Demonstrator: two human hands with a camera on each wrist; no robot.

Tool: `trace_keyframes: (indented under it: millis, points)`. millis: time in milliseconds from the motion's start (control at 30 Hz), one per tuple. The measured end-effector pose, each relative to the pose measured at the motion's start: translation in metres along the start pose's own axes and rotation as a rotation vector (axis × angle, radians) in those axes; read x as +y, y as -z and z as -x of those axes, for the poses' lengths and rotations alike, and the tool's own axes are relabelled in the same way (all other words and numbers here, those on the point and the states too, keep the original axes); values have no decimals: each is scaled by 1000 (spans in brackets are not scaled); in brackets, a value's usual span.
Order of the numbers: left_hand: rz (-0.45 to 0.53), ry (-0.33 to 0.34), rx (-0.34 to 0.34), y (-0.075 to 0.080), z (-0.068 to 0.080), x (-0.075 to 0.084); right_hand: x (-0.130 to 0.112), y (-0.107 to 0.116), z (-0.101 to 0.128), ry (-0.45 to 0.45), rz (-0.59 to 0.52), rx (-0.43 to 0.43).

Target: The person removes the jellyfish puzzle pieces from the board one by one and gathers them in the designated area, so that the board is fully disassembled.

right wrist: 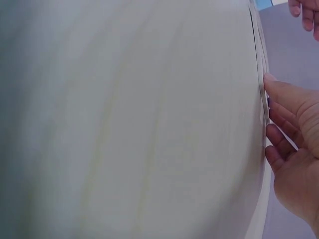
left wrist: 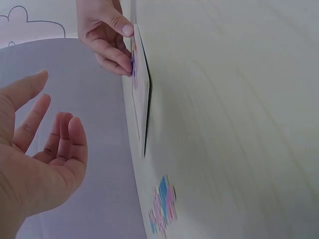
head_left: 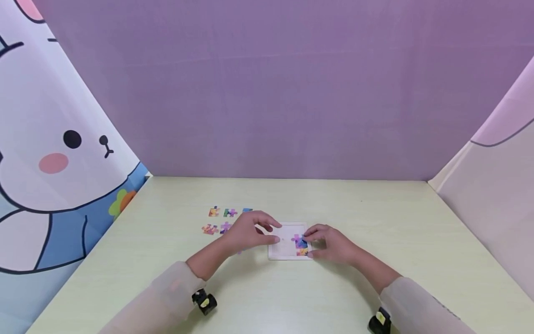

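Note:
A small white puzzle tray (head_left: pixel 288 258) lies flat on the table, with a few joined jigsaw pieces (head_left: pixel 299 241) in its lower right part, purple, blue and orange. My right hand (head_left: pixel 333 244) is at the tray's right side. Its fingertips touch the blue piece and its thumb rests by the lower right corner; the left wrist view shows the thumb and fingers spread along the tray's edge (left wrist: pixel 142 99). My left hand (head_left: pixel 250 229) hovers at the tray's left side with thumb and fingers apart, nothing between them. It hides some loose pieces beneath.
Loose jigsaw pieces (head_left: pixel 210 229) lie in rows on the table (head_left: pixel 175 250) left of the tray, partly behind my left hand and seen edge-on in the left wrist view. A purple panel (head_left: pixel 275 116) stands behind the table, with a cartoon-printed cloth (head_left: pixel 50 195) on the left.

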State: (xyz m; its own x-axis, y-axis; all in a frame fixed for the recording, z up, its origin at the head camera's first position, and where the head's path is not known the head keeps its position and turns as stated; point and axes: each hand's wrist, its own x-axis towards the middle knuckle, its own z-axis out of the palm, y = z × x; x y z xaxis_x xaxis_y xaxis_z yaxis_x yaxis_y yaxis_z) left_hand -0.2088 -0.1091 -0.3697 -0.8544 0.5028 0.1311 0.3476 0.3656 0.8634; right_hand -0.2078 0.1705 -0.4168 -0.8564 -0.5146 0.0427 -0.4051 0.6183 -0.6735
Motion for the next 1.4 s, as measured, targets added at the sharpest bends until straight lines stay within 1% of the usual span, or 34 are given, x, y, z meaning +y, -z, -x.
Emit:
trace_keyframes:
  millis: [100,333,567,767,867,967,1133,1400]
  points:
    - [-2,0,-9,-4,-5,1,0,0,0,-10,3,3]
    - [-47,31,-19,-14,-21,-2,0,-1,-1,-25,16,15]
    - [-36,123,-46,-28,-41,-4,2,2,-3,-2,21,25]
    - [-41,192,-61,-41,-57,-10,6,6,-6,31,28,18]
    - [-54,221,-65,-45,-64,-13,8,8,-7,39,30,15]
    - [-85,226,-73,-47,-68,-15,9,8,-9,45,28,17]
    - [-144,238,-93,-48,-74,-14,9,9,-8,47,14,25]
    - [-218,277,-105,-53,-81,-12,9,8,-4,-27,-33,79]
